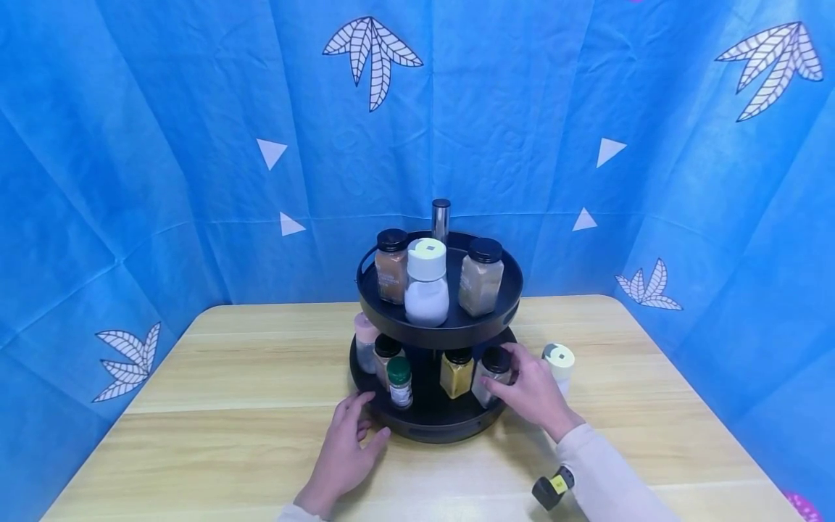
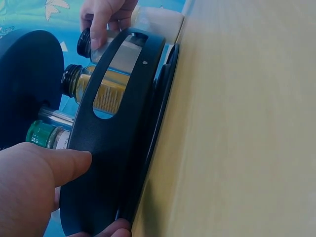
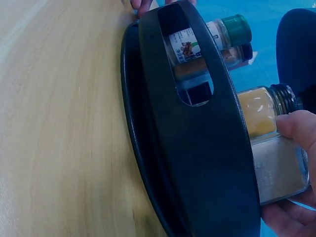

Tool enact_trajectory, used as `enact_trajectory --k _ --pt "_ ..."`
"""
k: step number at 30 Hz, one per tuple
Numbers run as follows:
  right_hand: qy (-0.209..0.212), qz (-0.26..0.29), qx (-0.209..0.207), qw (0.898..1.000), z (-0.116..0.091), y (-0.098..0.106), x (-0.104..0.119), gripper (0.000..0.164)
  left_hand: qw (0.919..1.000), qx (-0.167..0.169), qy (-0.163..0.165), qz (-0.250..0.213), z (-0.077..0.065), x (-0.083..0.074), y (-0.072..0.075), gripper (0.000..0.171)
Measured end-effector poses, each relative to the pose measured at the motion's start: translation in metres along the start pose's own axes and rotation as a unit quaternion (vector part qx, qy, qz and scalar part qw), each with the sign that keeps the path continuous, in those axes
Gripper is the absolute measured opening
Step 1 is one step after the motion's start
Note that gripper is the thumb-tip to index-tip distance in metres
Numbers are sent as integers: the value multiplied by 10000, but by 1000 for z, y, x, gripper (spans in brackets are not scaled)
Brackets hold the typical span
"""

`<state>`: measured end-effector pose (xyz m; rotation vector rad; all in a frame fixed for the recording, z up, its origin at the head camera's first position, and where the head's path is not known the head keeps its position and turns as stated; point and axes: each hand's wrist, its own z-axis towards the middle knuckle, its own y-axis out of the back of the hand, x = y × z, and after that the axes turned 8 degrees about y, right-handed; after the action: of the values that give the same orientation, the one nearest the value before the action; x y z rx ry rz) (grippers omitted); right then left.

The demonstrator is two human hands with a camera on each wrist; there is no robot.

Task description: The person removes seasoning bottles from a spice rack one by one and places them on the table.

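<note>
A black two-tier round rack stands on the table, its lower tray [image 1: 430, 433] holding several spice jars. My right hand [image 1: 531, 388] grips a square glass jar [image 1: 481, 393] of greyish powder with a black lid, at the right side of that tray. Beside it is a jar of yellow powder [image 1: 456, 377]. My left hand [image 1: 346, 453] lies at the tray's front left, relaxed fingers touching the rim; in the left wrist view its thumb [image 2: 74, 165] is against the dark wall. Near it stands a small green-capped jar [image 1: 400, 380].
The upper tray [image 1: 443, 335] carries a brown-powder jar [image 1: 391, 272], a white-capped jar [image 1: 427, 290] and a black-lidded jar [image 1: 481, 283]. A metal post [image 1: 441, 217] rises behind. Right of the rack a white-capped jar [image 1: 559, 361] stands on the wooden table [image 1: 261, 406].
</note>
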<state>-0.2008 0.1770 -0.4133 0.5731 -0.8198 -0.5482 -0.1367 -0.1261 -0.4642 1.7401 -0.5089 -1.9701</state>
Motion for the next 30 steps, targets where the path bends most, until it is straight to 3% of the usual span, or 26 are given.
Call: enact_trajectory --k 25,30 --pt "161 -90 -233 9996 1 5 2 52 10000 44 46 10 0 0 0 61" --pt "168 -122 -255 9995 2 5 1 52 9997 50 210 59 0 -1 -1 62"
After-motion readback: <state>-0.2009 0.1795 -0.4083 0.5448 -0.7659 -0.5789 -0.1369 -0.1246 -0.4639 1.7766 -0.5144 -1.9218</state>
